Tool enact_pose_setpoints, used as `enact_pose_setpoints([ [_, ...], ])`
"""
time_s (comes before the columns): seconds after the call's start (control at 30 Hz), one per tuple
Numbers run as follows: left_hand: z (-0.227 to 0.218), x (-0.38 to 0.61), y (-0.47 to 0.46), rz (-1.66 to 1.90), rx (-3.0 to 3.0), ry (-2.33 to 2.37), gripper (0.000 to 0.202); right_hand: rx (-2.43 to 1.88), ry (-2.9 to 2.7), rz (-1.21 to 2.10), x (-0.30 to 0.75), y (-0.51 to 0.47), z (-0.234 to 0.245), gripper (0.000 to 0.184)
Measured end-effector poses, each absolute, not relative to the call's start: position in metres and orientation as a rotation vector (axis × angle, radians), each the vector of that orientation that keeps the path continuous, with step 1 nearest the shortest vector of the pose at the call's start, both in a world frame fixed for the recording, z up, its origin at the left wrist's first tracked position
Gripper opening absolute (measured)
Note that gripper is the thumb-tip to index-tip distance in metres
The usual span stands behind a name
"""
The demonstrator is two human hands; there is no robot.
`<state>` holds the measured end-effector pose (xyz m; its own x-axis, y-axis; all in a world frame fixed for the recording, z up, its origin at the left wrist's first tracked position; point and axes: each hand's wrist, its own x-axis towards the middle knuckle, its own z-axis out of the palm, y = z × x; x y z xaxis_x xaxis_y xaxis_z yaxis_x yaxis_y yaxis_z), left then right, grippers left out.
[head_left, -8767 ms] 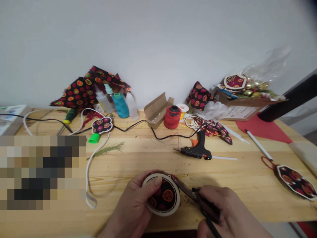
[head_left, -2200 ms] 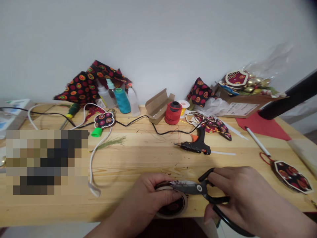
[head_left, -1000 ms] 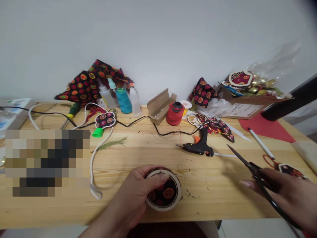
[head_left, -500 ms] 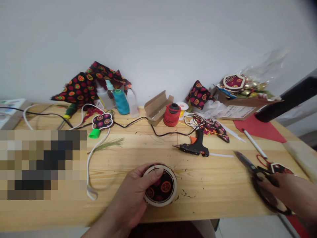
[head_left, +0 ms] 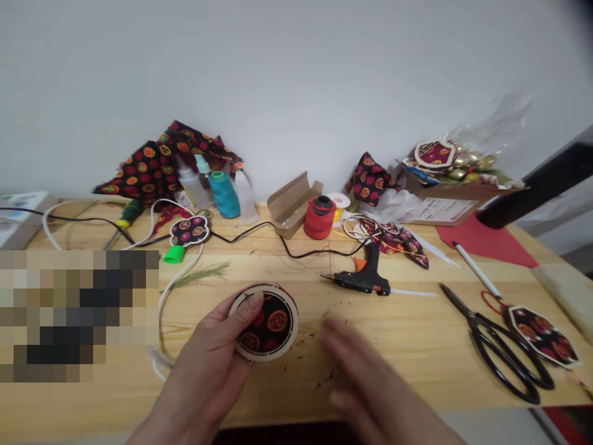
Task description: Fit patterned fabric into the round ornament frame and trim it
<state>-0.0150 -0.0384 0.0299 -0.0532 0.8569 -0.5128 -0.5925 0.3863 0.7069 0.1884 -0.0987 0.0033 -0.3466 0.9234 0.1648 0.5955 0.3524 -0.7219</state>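
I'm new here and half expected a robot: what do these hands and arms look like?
They are a person's. The left hand is bare: no glove, ring or bracelet shows, and no sleeve covers the visible left forearm. The right hand is ungloved too, the visible right forearm sleeveless, but blur hides any finer detail.

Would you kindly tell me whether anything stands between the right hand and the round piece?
Nothing visible stands between the right hand and the round piece held in the left hand; only small dark scraps lie on the tabletop there.
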Motion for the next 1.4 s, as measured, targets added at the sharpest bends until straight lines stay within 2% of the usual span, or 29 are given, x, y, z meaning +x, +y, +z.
enact_pose_setpoints([
  [0.1,0.03,-0.013,-0.04,1.198,0.299,1.092,0.02,-0.959,-2.009,1.147,0.18,-0.096,0.006,0.026],
  [0.23,0.028,-0.009,-0.042,1.171,0.279,1.072,0.016,-1.351,-1.619,0.906,0.178,-0.08,0.016,0.022],
  [0.4,0.028,-0.018,-0.036,1.249,0.29,1.09,0.013,-1.475,-1.636,0.737,0.168,-0.072,0.005,0.027],
  [0.47,0.03,-0.021,-0.033,1.287,0.298,1.095,0.013,-1.418,-1.763,0.843,0.16,-0.075,0.002,0.034],
  [0.53,0.031,-0.021,-0.033,1.304,0.306,1.087,0.013,-1.292,-1.831,1.029,0.153,-0.077,0.003,0.031],
  [0.6,0.031,-0.017,-0.035,1.286,0.309,1.07,0.013,-1.248,-1.725,1.123,0.151,-0.076,0.007,0.024],
  [0.7,0.028,-0.008,-0.041,1.199,0.311,1.033,0.014,-1.348,-1.445,1.12,0.155,-0.07,0.014,0.026],
  [0.9,0.018,0.004,-0.05,1.088,0.338,0.983,0.012,-1.285,-1.158,1.414,0.159,-0.066,0.016,0.018],
  [1.4,0.005,0.011,-0.057,1.035,0.346,0.891,0.008,-1.418,-1.015,1.445,0.162,-0.069,0.007,0.022],
])
